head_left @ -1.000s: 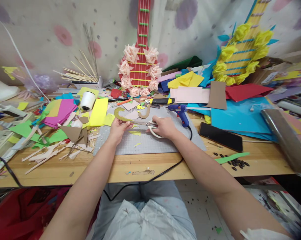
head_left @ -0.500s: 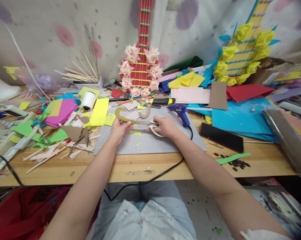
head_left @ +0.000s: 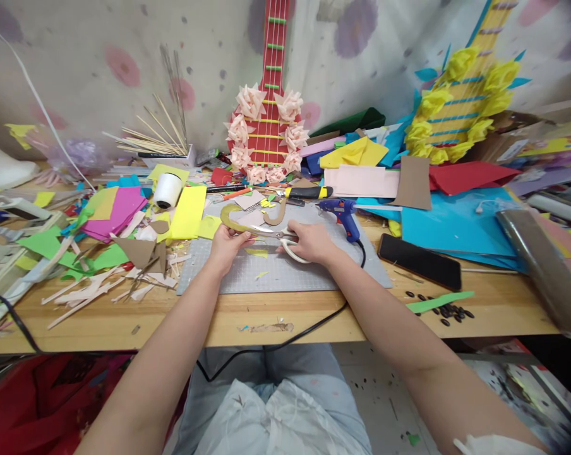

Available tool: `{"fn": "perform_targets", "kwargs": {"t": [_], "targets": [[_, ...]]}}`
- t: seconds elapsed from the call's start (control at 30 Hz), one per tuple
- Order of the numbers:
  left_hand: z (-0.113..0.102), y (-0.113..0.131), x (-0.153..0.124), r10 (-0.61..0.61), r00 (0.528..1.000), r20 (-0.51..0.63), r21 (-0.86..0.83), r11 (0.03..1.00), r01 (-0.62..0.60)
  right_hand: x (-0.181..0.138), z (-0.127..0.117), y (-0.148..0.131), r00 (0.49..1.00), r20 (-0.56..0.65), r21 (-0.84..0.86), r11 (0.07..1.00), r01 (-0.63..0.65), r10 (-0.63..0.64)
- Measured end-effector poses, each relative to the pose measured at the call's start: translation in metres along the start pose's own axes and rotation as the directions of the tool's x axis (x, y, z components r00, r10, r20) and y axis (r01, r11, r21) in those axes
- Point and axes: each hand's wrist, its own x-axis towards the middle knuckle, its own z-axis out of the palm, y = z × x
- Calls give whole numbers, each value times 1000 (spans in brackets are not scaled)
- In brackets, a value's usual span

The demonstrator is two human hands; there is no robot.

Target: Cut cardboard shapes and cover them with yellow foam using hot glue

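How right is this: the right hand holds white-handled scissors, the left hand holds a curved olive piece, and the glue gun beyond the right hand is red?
Not quite: the glue gun beyond the right hand is blue, not red, as the head view shows. The right hand does hold white-handled scissors, and the left hand a curved olive piece.

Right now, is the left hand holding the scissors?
No, the right hand holds the scissors, while the left hand holds a curved olive strip.

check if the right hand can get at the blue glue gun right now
Probably yes: the glue gun lies near the right hand with nothing visible between them, though that hand holds the scissors.
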Motion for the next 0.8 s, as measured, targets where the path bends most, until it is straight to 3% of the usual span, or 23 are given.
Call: {"fn": "perform_targets", "kwargs": {"t": [0.8], "targets": [[1, 2, -2, -27, 999, 23, -5, 1000, 27, 1, 3, -1, 998, -31, -35, 997, -63, 62]]}}
